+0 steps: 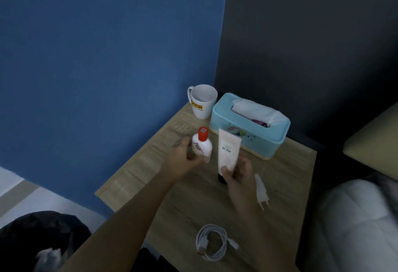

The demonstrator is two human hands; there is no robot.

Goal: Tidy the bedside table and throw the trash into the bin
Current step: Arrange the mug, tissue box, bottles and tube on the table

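The wooden bedside table (pixel 286 177) fills the middle of the view. My left hand (pixel 187 153) grips a small white bottle with a red cap (pixel 202 143), held upright above the table's left part. My right hand (pixel 237 175) holds a cream tube with a dark cap (pixel 227 151), cap end down, just right of the bottle. A white mug with a yellow label (pixel 202 101) stands at the back corner. Beside it sits a light blue tissue box (pixel 247 131) with a white tissue sticking out.
A white plug adapter (pixel 261 192) lies right of my right hand. A coiled white cable (pixel 212 242) rests near the table's front edge. A black bag with white scraps (pixel 41 243) sits on the floor at lower left. Bedding (pixel 357 224) borders the table's right side.
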